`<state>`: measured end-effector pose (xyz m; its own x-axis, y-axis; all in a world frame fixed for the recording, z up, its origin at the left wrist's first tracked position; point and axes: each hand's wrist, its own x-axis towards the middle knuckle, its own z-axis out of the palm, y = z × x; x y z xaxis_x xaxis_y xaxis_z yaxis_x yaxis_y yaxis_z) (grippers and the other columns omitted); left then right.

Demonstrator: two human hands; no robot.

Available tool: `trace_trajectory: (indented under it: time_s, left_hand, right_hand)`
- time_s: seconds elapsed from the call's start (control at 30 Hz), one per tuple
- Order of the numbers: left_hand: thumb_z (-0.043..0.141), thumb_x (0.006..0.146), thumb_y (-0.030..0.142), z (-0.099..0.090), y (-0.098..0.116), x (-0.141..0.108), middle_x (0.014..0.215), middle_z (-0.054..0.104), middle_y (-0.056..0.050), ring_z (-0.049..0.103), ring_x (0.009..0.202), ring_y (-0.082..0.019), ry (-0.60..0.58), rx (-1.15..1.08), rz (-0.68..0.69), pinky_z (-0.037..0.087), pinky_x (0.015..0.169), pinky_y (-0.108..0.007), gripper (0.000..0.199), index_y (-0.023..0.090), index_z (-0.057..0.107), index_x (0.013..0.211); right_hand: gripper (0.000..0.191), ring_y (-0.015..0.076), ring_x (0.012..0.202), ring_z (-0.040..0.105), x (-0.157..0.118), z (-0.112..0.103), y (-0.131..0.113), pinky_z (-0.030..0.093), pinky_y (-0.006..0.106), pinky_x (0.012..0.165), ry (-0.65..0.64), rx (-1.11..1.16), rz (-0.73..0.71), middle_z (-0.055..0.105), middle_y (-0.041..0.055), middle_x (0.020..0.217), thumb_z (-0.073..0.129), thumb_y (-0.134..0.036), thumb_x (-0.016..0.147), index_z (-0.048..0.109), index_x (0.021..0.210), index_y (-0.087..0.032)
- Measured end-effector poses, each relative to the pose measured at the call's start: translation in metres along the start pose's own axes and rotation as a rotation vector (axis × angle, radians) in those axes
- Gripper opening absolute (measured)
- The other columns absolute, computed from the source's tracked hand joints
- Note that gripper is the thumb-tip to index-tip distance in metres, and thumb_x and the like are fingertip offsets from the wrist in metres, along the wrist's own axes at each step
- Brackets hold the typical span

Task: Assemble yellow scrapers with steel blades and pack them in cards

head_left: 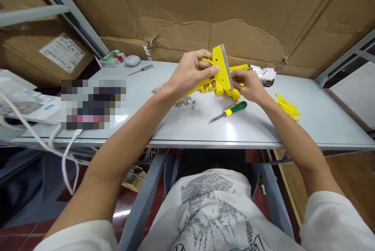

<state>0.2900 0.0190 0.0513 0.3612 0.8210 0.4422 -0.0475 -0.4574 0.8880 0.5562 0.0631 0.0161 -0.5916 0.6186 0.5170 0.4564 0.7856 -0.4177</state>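
A yellow plastic scraper (220,63) with a metal blade (227,65) along its right edge is raised above the table, tilted. My left hand (195,67) grips it from the left, thumb on its face and fingers behind. At the blade's lower right end, my right hand (246,83) has its fingers bent together against the scraper; its fingertips are partly hidden. Below and behind the hands lie more yellow plastic parts (234,94). Small screws (184,102) form a loose pile under my left wrist. A green and yellow screwdriver (230,111) rests on the table in front.
Thin yellow strips (287,107) lie right of my right forearm. A small box (265,74) stands behind my right hand. Farther left are another screwdriver (139,70), a grey computer mouse (132,60) and white cables (68,165). Cardboard (205,5) walls off the table's back.
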Motion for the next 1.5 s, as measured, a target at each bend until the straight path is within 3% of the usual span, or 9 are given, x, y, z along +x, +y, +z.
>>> trace_trajectory:
  time_s: [0.1, 0.2, 0.47, 0.63, 0.87, 1.07, 1.27, 1.4, 1.5]
  left_hand:
    - [0.107, 0.080, 0.065, 0.008, -0.004, -0.003, 0.082, 0.080, 0.001, 0.078, 0.064, -0.021, -0.091, -0.008, -0.040, 0.051, 0.052, -0.030, 0.073, 0.030, 0.054, 0.115]
    - [0.108, 0.083, 0.058, 0.012, -0.008, -0.005, 0.082, 0.081, 0.004, 0.081, 0.065, -0.021, -0.143, 0.033, -0.058, 0.053, 0.053, -0.029, 0.070, 0.032, 0.052, 0.116]
    - [0.105, 0.090, 0.048, 0.016, -0.010, -0.010, 0.084, 0.087, 0.001, 0.081, 0.063, -0.021, -0.152, 0.105, -0.046, 0.056, 0.053, -0.030, 0.062, 0.029, 0.057, 0.124]
    - [0.104, 0.090, 0.040, 0.017, -0.006, -0.011, 0.084, 0.087, 0.002, 0.083, 0.069, -0.024, -0.129, 0.150, -0.084, 0.058, 0.054, -0.031, 0.056, 0.030, 0.061, 0.124]
    - [0.104, 0.086, 0.034, 0.020, -0.002, -0.009, 0.080, 0.086, 0.002, 0.084, 0.068, -0.027, -0.110, 0.167, -0.063, 0.057, 0.052, -0.034, 0.052, 0.031, 0.059, 0.111]
    - [0.107, 0.086, 0.045, 0.017, 0.004, -0.009, 0.081, 0.085, 0.000, 0.083, 0.068, -0.028, -0.089, 0.187, -0.013, 0.055, 0.053, -0.035, 0.055, 0.031, 0.060, 0.109]
    - [0.109, 0.082, 0.055, 0.004, 0.002, -0.001, 0.083, 0.086, 0.001, 0.082, 0.072, -0.026, -0.049, 0.114, 0.083, 0.063, 0.062, -0.042, 0.054, 0.029, 0.072, 0.110]
    - [0.110, 0.081, 0.063, -0.021, -0.001, 0.012, 0.088, 0.086, 0.002, 0.074, 0.067, -0.021, 0.043, 0.101, 0.140, 0.052, 0.053, -0.043, 0.052, 0.028, 0.079, 0.104]
    - [0.112, 0.073, 0.076, -0.043, -0.005, 0.021, 0.085, 0.085, 0.005, 0.068, 0.064, -0.018, 0.139, 0.095, 0.126, 0.043, 0.047, -0.043, 0.064, 0.030, 0.076, 0.100]
  right_hand:
    - [0.057, 0.0231, 0.091, 0.083, 0.002, 0.001, -0.011, 0.073, 0.037, 0.083, 0.158, 0.514, 0.230, 0.087, 0.0075, 0.103, 0.095, -0.074, 0.090, 0.084, 0.109, -0.021]
    - [0.071, 0.0246, 0.097, 0.085, 0.000, 0.007, -0.024, 0.074, 0.038, 0.083, 0.190, 0.721, 0.329, 0.085, 0.0056, 0.098, 0.103, -0.084, 0.071, 0.077, 0.098, -0.023]
    - [0.069, 0.0251, 0.104, 0.085, -0.003, 0.010, -0.041, 0.076, 0.042, 0.090, 0.088, 0.864, 0.424, 0.083, 0.0026, 0.096, 0.105, -0.079, 0.075, 0.069, 0.093, -0.023]
    - [0.057, 0.0248, 0.100, 0.085, -0.007, 0.012, -0.058, 0.073, 0.040, 0.086, 0.154, 0.942, 0.464, 0.083, 0.0017, 0.095, 0.105, -0.068, 0.080, 0.071, 0.086, -0.023]
    - [0.061, 0.0273, 0.105, 0.082, -0.007, 0.015, -0.068, 0.071, 0.040, 0.086, 0.237, 0.910, 0.516, 0.079, 0.0030, 0.082, 0.106, -0.074, 0.074, 0.067, 0.079, -0.027]
    - [0.065, 0.0268, 0.102, 0.082, -0.001, 0.008, -0.062, 0.066, 0.039, 0.078, 0.259, 0.826, 0.418, 0.082, 0.0081, 0.095, 0.091, -0.088, 0.084, 0.071, 0.083, -0.026]
    - [0.064, 0.0312, 0.115, 0.081, 0.000, 0.001, -0.043, 0.067, 0.044, 0.085, 0.171, 0.782, 0.332, 0.087, 0.0138, 0.117, 0.076, -0.092, 0.093, 0.080, 0.096, -0.029]
    - [0.049, 0.0235, 0.089, 0.075, -0.006, 0.015, -0.041, 0.058, 0.038, 0.071, 0.290, 0.672, 0.364, 0.086, 0.0109, 0.107, 0.080, -0.076, 0.098, 0.082, 0.094, -0.027]
    - [0.033, 0.0181, 0.077, 0.070, -0.011, 0.033, -0.050, 0.055, 0.034, 0.073, 0.138, 0.479, 0.282, 0.083, 0.0081, 0.094, 0.076, -0.051, 0.106, 0.083, 0.094, -0.021]
